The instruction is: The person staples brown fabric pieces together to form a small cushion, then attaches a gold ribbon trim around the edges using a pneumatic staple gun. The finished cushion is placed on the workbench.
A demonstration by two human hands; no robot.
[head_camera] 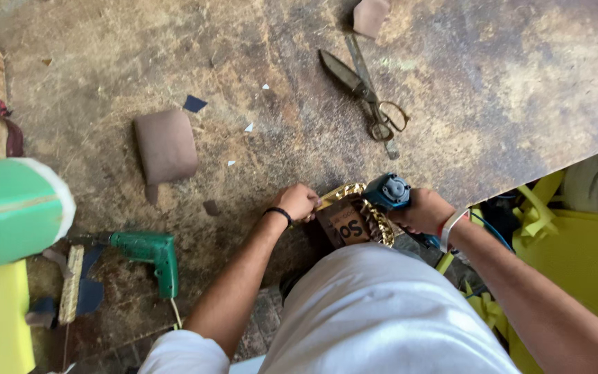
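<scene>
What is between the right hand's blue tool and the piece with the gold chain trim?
Nothing visible. The blue tool in the right hand sits directly against the gold chain trim of the piece, and the left hand holds that piece from its other side.

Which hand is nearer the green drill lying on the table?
Left. The left hand grips a gold-edged piece, to the right of the green drill. The right hand, holding a blue power tool, is farther right.
</scene>
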